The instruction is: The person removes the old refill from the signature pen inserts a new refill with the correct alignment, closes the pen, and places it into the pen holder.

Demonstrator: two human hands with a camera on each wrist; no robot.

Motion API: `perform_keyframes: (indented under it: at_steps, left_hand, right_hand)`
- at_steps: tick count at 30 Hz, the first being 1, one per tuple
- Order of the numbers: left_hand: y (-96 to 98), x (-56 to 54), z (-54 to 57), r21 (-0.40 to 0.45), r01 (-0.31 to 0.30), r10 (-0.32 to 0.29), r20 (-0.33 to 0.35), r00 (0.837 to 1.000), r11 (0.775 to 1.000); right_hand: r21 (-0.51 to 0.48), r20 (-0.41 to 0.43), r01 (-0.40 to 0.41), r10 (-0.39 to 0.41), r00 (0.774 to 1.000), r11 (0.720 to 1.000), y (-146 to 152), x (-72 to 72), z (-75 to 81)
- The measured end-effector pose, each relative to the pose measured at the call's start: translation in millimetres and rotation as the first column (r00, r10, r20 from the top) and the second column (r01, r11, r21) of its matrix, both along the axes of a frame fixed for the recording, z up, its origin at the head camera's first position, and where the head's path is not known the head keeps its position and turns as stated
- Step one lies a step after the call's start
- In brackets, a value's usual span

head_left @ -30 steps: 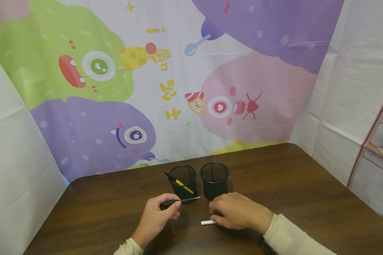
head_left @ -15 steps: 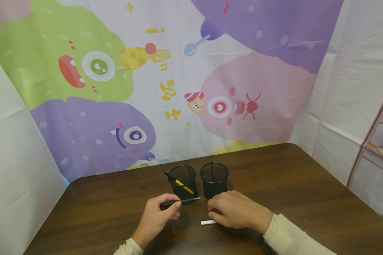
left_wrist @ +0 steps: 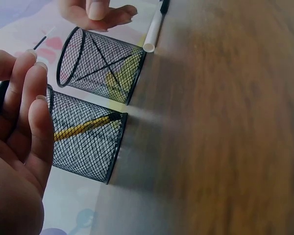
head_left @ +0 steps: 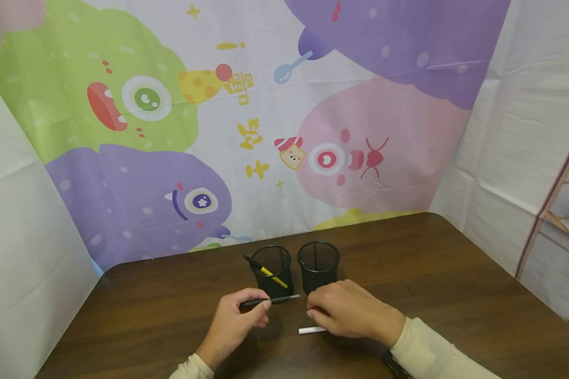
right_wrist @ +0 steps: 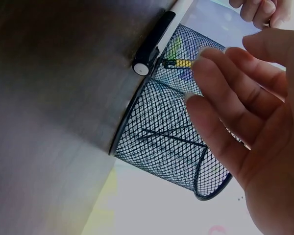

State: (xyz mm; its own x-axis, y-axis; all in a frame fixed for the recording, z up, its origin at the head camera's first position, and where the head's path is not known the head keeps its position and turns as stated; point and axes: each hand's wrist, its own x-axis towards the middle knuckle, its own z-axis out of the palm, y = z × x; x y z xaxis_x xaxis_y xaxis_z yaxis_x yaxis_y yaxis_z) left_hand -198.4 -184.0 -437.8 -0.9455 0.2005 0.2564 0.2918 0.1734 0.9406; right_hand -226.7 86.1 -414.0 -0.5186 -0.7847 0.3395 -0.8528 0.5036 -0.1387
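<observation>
My left hand (head_left: 239, 313) pinches a slim black stick (head_left: 251, 302) that narrows to a thin grey rod with a pale tip, pointing right. The left wrist view shows the stick partly hidden behind the fingers. Across from the tip, my right hand (head_left: 343, 310) hovers with loosely bent fingers; nothing shows between them in the right wrist view (right_wrist: 250, 93). Under it lies a white pen barrel (head_left: 310, 330) with a black clip end (right_wrist: 154, 41), its near end looking hollow in the left wrist view (left_wrist: 151, 41).
Two black mesh pen cups stand side by side behind the hands. A yellow and black pen (head_left: 270, 273) leans in the left cup (head_left: 261, 287); the right cup (head_left: 319, 279) is close to the right hand. A printed cloth (head_left: 265, 210) hangs behind the brown table (head_left: 137, 316).
My right hand has shifted slightly left and up, toward the stick's tip. The left hand has stayed almost still, with the stick moving a touch right. The white barrel has not moved.
</observation>
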Motion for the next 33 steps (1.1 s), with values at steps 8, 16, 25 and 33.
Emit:
perform_keyframes:
  at_steps: [8,16,25,33]
  left_hand:
    - [0.7,-0.1,-0.6,0.004,0.018,-0.018,-0.005,1.000,1.000]
    - [1.9,1.1,0.8,0.002,0.036,-0.036,-0.021,0.999,0.999]
    - [4.0,2.7,2.6,-0.017,0.053,-0.053,-0.040,0.998,0.998]
    - [4.2,3.5,2.3,-0.020,0.055,-0.055,-0.031,0.998,0.998]
  right_hand:
    - [-0.057,-0.114,0.024,-0.030,0.993,0.998,-0.3,-0.1,-2.3]
    - [-0.147,-0.159,-0.016,-0.007,0.987,0.989,-1.2,-0.7,-1.4]
    - [-0.168,-0.168,-0.045,0.017,0.986,0.985,-0.9,-0.8,-0.1]
    - [-0.186,-0.161,-0.065,0.034,0.986,0.980,-1.6,-0.1,0.5]
